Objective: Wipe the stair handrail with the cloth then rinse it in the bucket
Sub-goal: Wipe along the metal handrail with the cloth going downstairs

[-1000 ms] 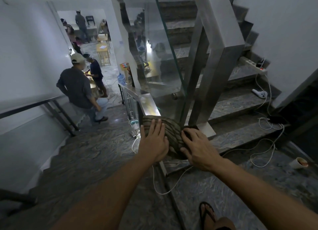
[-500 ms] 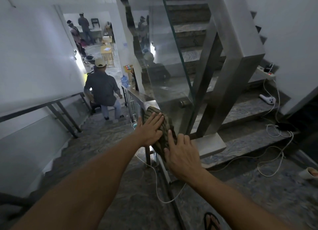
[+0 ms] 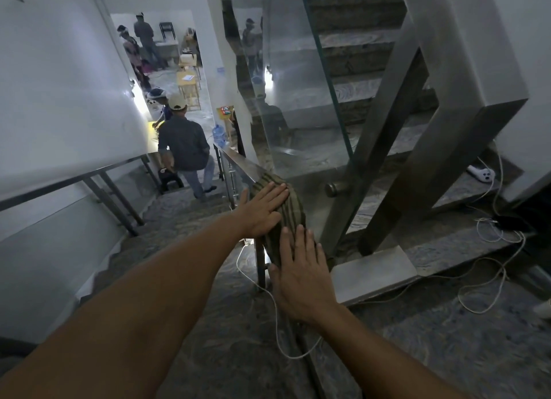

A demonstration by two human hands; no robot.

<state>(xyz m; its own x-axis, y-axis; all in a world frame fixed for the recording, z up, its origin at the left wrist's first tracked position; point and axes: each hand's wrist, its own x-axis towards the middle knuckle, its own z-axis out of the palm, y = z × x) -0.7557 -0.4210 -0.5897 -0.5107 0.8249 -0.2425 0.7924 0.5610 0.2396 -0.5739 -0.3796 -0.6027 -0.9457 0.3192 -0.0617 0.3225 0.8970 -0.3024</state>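
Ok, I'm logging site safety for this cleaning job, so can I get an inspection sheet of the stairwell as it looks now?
Surface: handrail, metal, runs down the lower flight.
Job's things: striped cloth draped over the rail's top end; bucket not seen.
Clutter: white controller on a step.
Hands: left hand and right hand flat on the cloth, fingers spread.
Cables: white cable hangs under the rail; more cables loop across the landing.
Surroundings: glass panel; a person on the lower stairs.

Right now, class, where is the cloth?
In the head view the cloth lies centre frame, draped over the handrail, pressed flat under the left hand and right hand, just left of the glass panel.
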